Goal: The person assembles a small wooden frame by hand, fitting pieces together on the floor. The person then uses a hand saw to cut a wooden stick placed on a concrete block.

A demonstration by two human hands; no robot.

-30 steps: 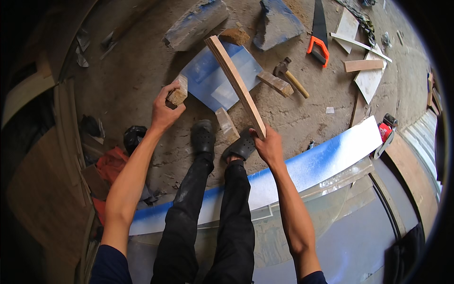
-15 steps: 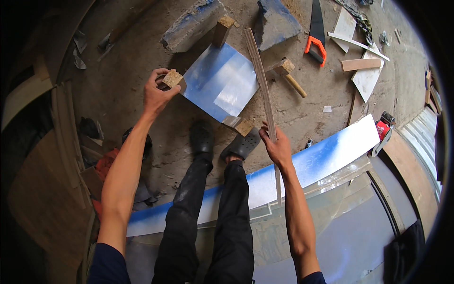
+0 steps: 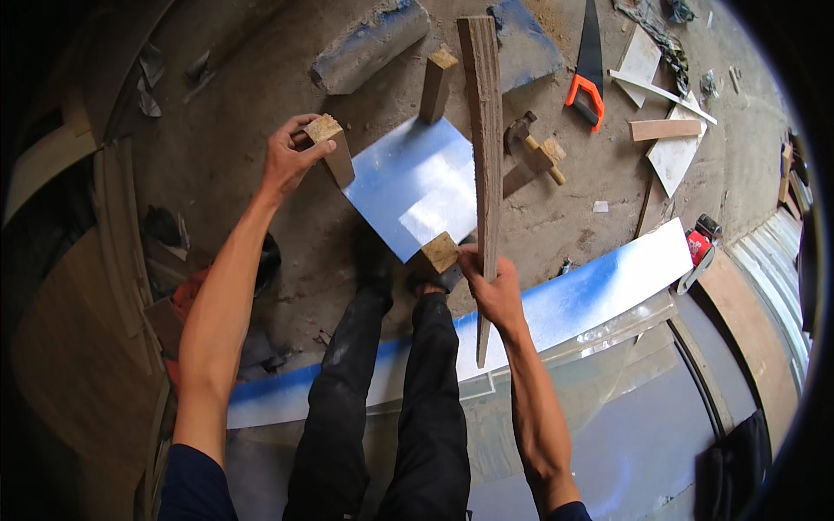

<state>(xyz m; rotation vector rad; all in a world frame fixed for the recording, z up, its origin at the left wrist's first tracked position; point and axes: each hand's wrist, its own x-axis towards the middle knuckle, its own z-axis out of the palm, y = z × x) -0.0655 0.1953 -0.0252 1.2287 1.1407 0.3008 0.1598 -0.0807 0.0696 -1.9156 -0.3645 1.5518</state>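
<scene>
Clasping the end of a wooden leg (image 3: 339, 161), the left grip (image 3: 288, 161) has the blue-and-white panel (image 3: 391, 187) just to its right; the right grip (image 3: 495, 291) is closed around a long wooden strip (image 3: 483, 130), which extends well ahead of it and also back past the wrist. Probable faults: a hold at one corner only may let the panel twist and strain that leg's joint; the strip, held near one end, could swing leftward into the far leg (image 3: 436, 91) or rightward against the hammer (image 3: 521, 130), ahead of the right grip.
</scene>
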